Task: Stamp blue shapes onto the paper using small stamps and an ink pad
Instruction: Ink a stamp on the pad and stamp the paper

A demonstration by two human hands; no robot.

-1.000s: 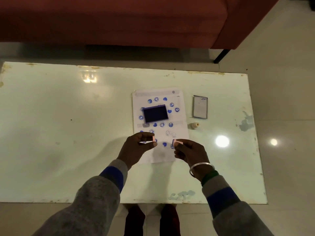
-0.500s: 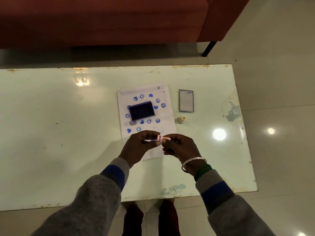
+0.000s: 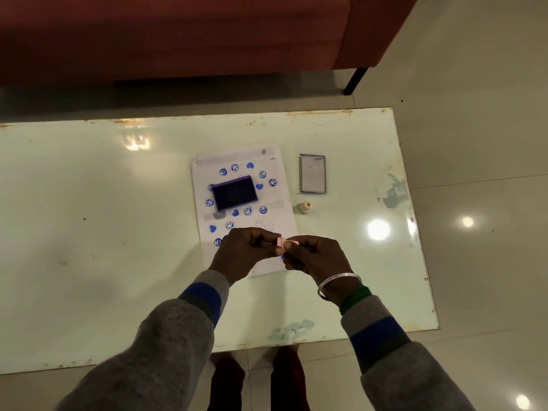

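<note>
Below the near edge of the table (image 3: pixel 103 247), two dark red feet (image 3: pixel 228 378) show dimly on the floor. The grey, blue-banded sleeves (image 3: pixel 166 345) cross that edge and are cut off by the bottom of the view.

The left hand (image 3: pixel 244 252) and right hand (image 3: pixel 318 258) meet knuckles-up over the near end of the paper (image 3: pixel 284 200), hiding part of it and some prints. The left hand pinches the left pink stamp (image 3: pixel 280 241) between thumb and curled fingers. The right hand, with a silver bangle (image 3: pixel 338 280) at the wrist, pinches the right pink stamp (image 3: pixel 293 242). The two stamps touch between the fingertips. Their printing faces cannot be made out, nor whether they are held above the sheet or rest on it.

The table's edges are chipped and rusty. A wide stretch of top runs left of the paper until the view cuts it off, and a narrower strip runs to the right edge.

The paper lies slightly tilted, a little right of the table's middle. Blue smiley and heart prints (image 3: pixel 229 224) ring the open ink pad (image 3: pixel 234 193), which sits on the sheet's far half, well beyond the hands. Two faint prints (image 3: pixel 264 224) near the fingers are barely readable.

Just off the paper's right edge stands a small cream stamp (image 3: pixel 305 207), and beyond it the lid (image 3: pixel 312 173) lies flat.

Past the far edge is a red sofa (image 3: pixel 178 40), cut off at the top, with one black leg (image 3: pixel 354 81).
</note>
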